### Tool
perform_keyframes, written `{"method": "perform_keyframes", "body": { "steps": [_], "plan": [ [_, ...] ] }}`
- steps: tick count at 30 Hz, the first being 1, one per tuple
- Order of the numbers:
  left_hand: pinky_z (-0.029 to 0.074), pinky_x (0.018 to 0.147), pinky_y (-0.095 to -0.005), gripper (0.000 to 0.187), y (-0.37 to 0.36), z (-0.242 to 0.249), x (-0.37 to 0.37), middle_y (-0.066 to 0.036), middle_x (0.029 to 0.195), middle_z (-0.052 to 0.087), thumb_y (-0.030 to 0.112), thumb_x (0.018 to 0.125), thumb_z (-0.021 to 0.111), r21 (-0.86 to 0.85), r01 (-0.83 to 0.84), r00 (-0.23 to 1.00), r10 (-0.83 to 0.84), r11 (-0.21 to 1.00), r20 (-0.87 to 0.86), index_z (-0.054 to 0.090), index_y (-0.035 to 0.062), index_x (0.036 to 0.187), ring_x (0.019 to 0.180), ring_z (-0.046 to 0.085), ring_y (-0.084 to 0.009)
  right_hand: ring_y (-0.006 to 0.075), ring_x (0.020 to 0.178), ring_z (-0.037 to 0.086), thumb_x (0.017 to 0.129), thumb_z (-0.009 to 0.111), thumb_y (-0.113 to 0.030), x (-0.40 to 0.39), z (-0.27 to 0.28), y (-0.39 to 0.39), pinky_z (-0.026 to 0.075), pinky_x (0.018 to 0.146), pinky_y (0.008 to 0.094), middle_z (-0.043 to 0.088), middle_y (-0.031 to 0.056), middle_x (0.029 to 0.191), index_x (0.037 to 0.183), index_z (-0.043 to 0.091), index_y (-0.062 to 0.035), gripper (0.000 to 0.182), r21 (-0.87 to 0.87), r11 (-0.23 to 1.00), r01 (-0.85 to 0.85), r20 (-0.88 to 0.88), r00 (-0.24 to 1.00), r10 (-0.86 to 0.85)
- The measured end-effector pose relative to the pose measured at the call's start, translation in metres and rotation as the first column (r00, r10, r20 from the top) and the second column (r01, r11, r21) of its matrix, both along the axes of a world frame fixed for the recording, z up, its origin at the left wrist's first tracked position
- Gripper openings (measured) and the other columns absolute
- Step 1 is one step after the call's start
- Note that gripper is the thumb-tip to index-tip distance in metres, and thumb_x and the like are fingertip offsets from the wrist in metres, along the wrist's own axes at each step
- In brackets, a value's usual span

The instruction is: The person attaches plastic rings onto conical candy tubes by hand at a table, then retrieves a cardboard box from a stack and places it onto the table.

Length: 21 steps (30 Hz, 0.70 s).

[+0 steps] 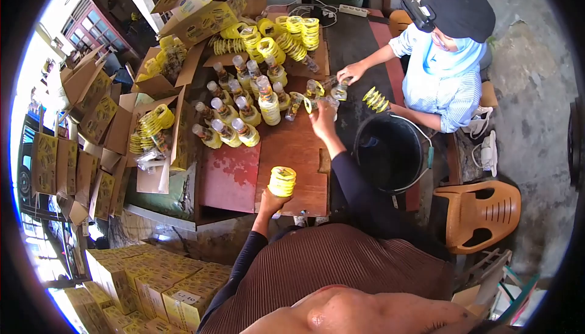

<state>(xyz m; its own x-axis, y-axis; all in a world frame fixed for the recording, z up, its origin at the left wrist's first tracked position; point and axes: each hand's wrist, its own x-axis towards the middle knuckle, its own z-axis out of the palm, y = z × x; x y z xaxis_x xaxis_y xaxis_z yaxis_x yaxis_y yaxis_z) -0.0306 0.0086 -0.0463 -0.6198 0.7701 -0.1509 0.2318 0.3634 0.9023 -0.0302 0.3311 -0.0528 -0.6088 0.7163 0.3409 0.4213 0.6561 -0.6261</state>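
Stack of yellow labels (pixel 282 181) standing on the bench (pixel 292 151) near its front edge, gripped from below by the left hand (pixel 272 203). Small bottle (pixel 314 103) farther back, grasped in the right hand (pixel 322 120), just beside the cluster of capped bottles (pixel 241 114). Black bucket (pixel 390 151) right of the bench, co-worker's hand (pixel 350 73) on bottles beyond.

Black bucket (pixel 390 151) sits at the right edge of the tabletop (pixel 231 178), with an orange plastic chair (pixel 478 212) beyond it on the floor. Co-worker in a black cap (pixel 460 8) and striped shirt sits at the far right; a power strip (pixel 353 10) lies at the far end. Open cartons (pixel 198 2) pile up far left, closed boxes (pixel 152 282) stacked below.
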Motion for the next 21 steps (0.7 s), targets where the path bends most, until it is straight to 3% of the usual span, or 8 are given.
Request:
{"method": "perform_keyframes", "body": {
  "steps": [3, 5, 6, 10, 14, 17, 19, 21],
  "plan": [
    [0.052, 0.076, -0.0325, 0.041, -0.011, 0.014, 0.004, -0.007, 0.091, 0.07, 0.025, 0.064, 0.078, -0.18, -0.043, 0.999, 0.042, 0.983, -0.011, 0.067, 0.0065, 0.099, 0.085, 0.067, -0.0173, 0.0403, 0.134, 0.024, 0.081, 0.065, -0.021, -0.003, 0.012, 0.03, 0.028, 0.107, 0.0507, 0.021, 0.02, 0.148, 0.141, 0.032, -0.0083, 0.069, 0.091, 0.964, 0.251, 0.271, 0.925, -0.266],
    [0.052, 0.077, -0.0332, 0.042, -0.023, 0.012, 0.009, -0.008, 0.092, 0.069, 0.023, 0.064, 0.079, -0.185, -0.034, 0.993, 0.055, 0.982, 0.108, 0.066, 0.0055, 0.099, 0.085, 0.067, -0.0177, 0.0395, 0.137, 0.02, 0.082, 0.065, -0.023, -0.004, 0.002, 0.041, 0.027, 0.107, 0.0532, 0.016, 0.0151, 0.151, 0.144, 0.028, -0.0136, 0.073, -0.035, 0.97, 0.24, 0.52, 0.833, -0.188],
    [0.052, 0.078, -0.0334, 0.043, -0.03, -0.003, 0.009, -0.008, 0.094, 0.069, 0.022, 0.063, 0.08, -0.138, -0.05, 0.987, 0.07, 0.989, 0.145, 0.066, 0.0057, 0.1, 0.087, 0.066, -0.0182, 0.0386, 0.13, 0.031, 0.08, 0.065, -0.024, -0.001, -0.009, 0.034, 0.029, 0.103, 0.0554, 0.034, 0.014, 0.142, 0.132, 0.045, -0.0136, 0.057, -0.043, 0.967, 0.252, 0.382, 0.899, -0.217],
    [0.052, 0.078, -0.0335, 0.042, -0.041, -0.003, 0.005, -0.007, 0.095, 0.069, 0.02, 0.064, 0.08, -0.106, -0.109, 0.989, 0.119, 0.988, 0.091, 0.066, 0.0061, 0.101, 0.088, 0.066, -0.0181, 0.0334, 0.11, 0.045, 0.08, 0.066, -0.028, 0.011, 0.01, -0.012, 0.031, 0.098, 0.0513, 0.047, 0.0131, 0.117, 0.089, 0.063, -0.0112, 0.019, -0.071, 0.985, 0.16, 0.464, 0.879, -0.11],
    [0.052, 0.069, -0.0314, 0.04, -0.04, -0.011, -0.003, -0.004, 0.086, 0.069, 0.021, 0.062, 0.083, -0.111, -0.125, 0.992, 0.123, 0.986, -0.02, 0.066, 0.0049, 0.096, 0.075, 0.064, -0.0119, 0.0357, 0.116, 0.043, 0.075, 0.074, -0.027, 0.027, -0.01, -0.027, 0.033, 0.098, 0.0531, 0.044, 0.0158, 0.125, 0.117, 0.054, -0.0123, 0.049, -0.235, 0.945, 0.228, 0.262, 0.951, -0.165],
    [0.052, 0.069, -0.0312, 0.04, -0.032, -0.008, -0.006, -0.004, 0.086, 0.069, 0.019, 0.063, 0.082, -0.094, -0.076, 0.997, 0.076, 0.993, -0.004, 0.066, 0.0041, 0.096, 0.075, 0.064, -0.0126, 0.0365, 0.123, 0.039, 0.071, 0.078, -0.025, 0.033, -0.015, -0.026, 0.033, 0.101, 0.0522, 0.038, 0.0168, 0.134, 0.137, 0.036, -0.0103, 0.08, 0.023, 0.943, 0.331, 0.378, 0.871, -0.315],
    [0.052, 0.073, -0.0329, 0.041, -0.025, -0.007, -0.007, -0.006, 0.089, 0.069, 0.023, 0.064, 0.081, -0.081, -0.047, 0.998, 0.049, 0.996, 0.026, 0.067, 0.0057, 0.098, 0.08, 0.065, -0.0156, 0.036, 0.126, 0.038, 0.069, 0.08, -0.025, 0.04, -0.025, -0.023, 0.033, 0.103, 0.0501, 0.032, 0.0179, 0.141, 0.143, 0.022, -0.0069, 0.095, -0.34, 0.901, 0.27, 0.605, 0.796, -0.01],
    [0.052, 0.077, -0.0346, 0.042, -0.022, -0.011, -0.007, -0.007, 0.093, 0.069, 0.027, 0.064, 0.081, -0.069, -0.023, 0.998, 0.028, 0.997, 0.063, 0.067, 0.0072, 0.099, 0.085, 0.067, -0.0185, 0.0356, 0.121, 0.042, 0.067, 0.081, -0.021, 0.048, -0.061, -0.024, 0.038, 0.1, 0.0455, 0.04, 0.0196, 0.134, 0.138, 0.033, -0.0029, 0.087, -0.369, 0.903, 0.218, 0.545, 0.838, 0.021]
  ]
}}
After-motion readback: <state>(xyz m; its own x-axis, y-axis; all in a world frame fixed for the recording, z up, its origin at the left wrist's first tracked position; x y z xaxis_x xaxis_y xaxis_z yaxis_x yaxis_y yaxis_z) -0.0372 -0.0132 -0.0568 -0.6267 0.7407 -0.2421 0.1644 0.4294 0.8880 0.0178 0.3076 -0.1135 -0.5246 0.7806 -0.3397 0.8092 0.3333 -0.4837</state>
